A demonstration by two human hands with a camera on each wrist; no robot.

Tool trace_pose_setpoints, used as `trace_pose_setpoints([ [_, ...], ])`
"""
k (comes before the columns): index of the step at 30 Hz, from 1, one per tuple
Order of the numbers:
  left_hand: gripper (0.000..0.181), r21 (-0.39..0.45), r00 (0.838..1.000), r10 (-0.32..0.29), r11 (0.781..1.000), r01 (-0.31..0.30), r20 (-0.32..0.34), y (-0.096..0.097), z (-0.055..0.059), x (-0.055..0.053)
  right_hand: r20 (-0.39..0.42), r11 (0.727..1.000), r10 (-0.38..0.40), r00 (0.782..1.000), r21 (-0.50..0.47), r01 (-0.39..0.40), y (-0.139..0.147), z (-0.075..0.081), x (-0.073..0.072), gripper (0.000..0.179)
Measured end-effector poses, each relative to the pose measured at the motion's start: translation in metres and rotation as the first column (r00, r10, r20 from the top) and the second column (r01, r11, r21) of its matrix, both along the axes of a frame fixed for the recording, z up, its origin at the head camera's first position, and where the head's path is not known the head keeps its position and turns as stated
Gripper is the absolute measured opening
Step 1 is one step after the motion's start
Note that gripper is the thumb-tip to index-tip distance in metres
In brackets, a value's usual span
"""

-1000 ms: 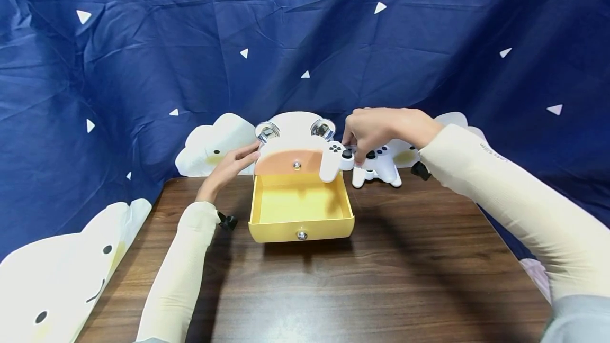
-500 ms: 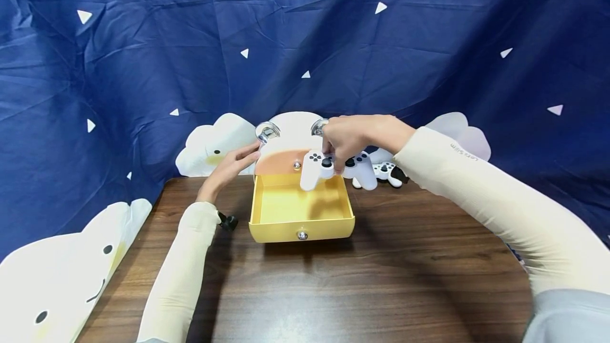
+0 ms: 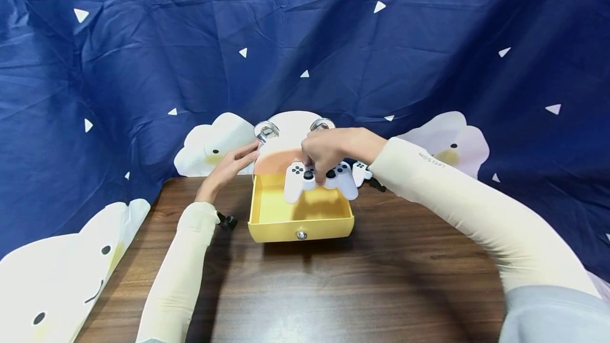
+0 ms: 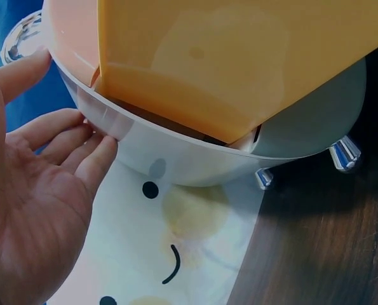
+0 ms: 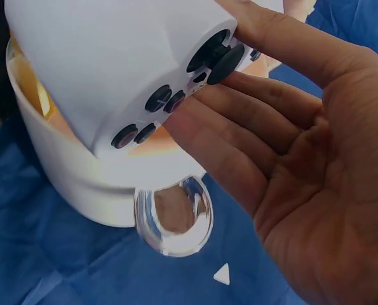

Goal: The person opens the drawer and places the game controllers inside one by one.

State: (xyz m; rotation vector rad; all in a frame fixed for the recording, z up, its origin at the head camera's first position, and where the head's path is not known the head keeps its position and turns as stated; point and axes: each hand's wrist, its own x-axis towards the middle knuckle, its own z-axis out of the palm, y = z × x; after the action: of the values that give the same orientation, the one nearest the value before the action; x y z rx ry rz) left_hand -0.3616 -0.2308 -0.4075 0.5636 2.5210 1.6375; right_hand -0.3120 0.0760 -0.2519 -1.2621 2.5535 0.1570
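Observation:
My right hand [image 3: 329,147] pinches a white game controller [image 3: 293,187] by its middle, between the thumb and fingers. It hangs over the pulled-out yellow drawer [image 3: 271,231] of a small white drawer box [image 3: 295,123]. In the right wrist view, the black sticks and buttons of the controller [image 5: 112,57] show close up, with the box behind it. My left hand [image 3: 231,167] rests against the box's left side; in the left wrist view its fingers lie fairly straight along the white wall. Part of the drawer's inside is hidden by the controller.
Another white controller [image 3: 360,173] lies at the right of the box, partly behind my right arm. Above the yellow drawer is a peach drawer [image 3: 269,162]. Shiny silver rings [image 3: 266,130] top the box. A dark wooden table [image 3: 305,290] meets a blue curtain [image 3: 305,30].
My right hand has carried the controller left and down, from beside the box to over the yellow drawer. More of the other controller was uncovered, then my arm hid part of it. My left hand stays put.

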Motion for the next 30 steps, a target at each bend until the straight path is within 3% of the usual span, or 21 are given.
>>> trace_pose_setpoints([
  [6,0.063,-0.002,1.000,0.001,1.000,-0.001,0.000,0.002,0.001,0.001,0.017,0.999,0.010,1.000,0.037,-0.011,-0.013,-0.010,0.002,0.034],
  [14,0.063,0.003,1.000,0.008,1.000,-0.008,0.016,0.000,0.000,-0.001,0.011,0.998,0.001,1.000,0.061,-0.002,-0.023,-0.023,0.001,0.022],
  [23,0.064,0.004,1.000,0.015,1.000,-0.015,0.024,0.000,0.000,-0.001,0.015,0.996,0.037,0.999,0.078,-0.038,-0.034,-0.042,0.001,0.032],
  [30,0.065,0.005,1.000,0.011,1.000,-0.011,0.009,0.001,0.000,0.001,-0.008,0.995,-0.015,1.000,0.099,0.016,-0.039,-0.054,0.003,0.033],
])
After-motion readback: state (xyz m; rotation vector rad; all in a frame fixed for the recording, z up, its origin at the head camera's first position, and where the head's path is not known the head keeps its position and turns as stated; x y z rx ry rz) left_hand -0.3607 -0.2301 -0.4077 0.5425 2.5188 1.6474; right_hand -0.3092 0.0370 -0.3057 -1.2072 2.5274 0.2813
